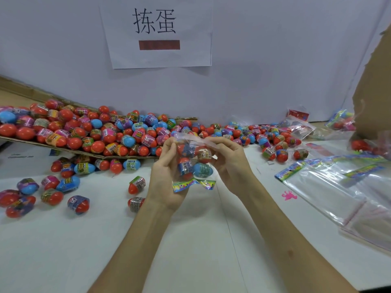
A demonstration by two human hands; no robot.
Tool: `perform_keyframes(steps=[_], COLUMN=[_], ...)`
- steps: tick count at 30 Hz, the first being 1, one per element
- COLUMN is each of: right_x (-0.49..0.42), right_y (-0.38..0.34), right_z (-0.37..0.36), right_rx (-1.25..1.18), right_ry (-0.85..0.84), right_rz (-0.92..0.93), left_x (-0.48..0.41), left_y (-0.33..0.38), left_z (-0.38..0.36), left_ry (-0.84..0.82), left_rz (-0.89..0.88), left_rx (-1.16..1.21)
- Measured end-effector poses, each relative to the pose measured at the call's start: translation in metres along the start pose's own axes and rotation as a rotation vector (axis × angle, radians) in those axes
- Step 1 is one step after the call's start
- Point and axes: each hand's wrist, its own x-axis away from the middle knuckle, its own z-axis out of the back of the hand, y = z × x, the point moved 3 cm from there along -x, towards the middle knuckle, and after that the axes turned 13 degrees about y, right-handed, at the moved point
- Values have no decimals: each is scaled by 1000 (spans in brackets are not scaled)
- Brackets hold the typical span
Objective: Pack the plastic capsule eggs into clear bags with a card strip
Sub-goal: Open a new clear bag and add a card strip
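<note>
White table (190, 240) lies nearest us, and above it we hold one clear bag (193, 157) in the middle of the scene, lifted off the surface. Our left hand (167, 176) pinches the bag's top left edge between thumb and curled fingers, and our right hand (230, 166) pinches the top right edge the same way. Inside we count four capsule eggs (185, 168): three mostly red and one blue, each with a printed wrap too blurred to read. One bright card strip (193, 185) sits across the bottom of the bag, crumpled, its print not legible. Just left of the left hand, two loose eggs (137, 185) lie on the table, with more scattered farther left. On the right lies one pink splat shape (289, 195), near a stack of empty bags (338, 193) with coloured strips at their far ends. Farther off, a cardboard sheet (25, 141) on the left carries a heap of eggs (95, 132), red, blue and pink, too many for us to count. At the far right lie packed bags (298, 123), beside a brown cardboard flap (372, 92). On the far wall hangs one paper sign (190, 56) reading 拣蛋, with one red bar (159, 45) under the characters.
</note>
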Motion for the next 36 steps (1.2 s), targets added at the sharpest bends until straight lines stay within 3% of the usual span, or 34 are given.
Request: perform_keyframes(steps=[4,7,11,20,36], right_x=[3,4,8,10,12], right_y=[1,1,-3,-4,-6], right_z=[-2,-3,-6,-8,-8], right_rx=[28,22,4,-21,30], right_ry=[67,78,-6,-105,-199], right_rz=[28,29,37,2,15], left_x=[-2,-2,-5,-2,-6], left_y=[0,-2,-3,3,3], left_z=[4,3,2,-1,5], left_ry=[-87,-54,-56,-228,-259], left_rz=[-54,-37,-32,-68,-64], left_rx=[-11,-21,39,137,191])
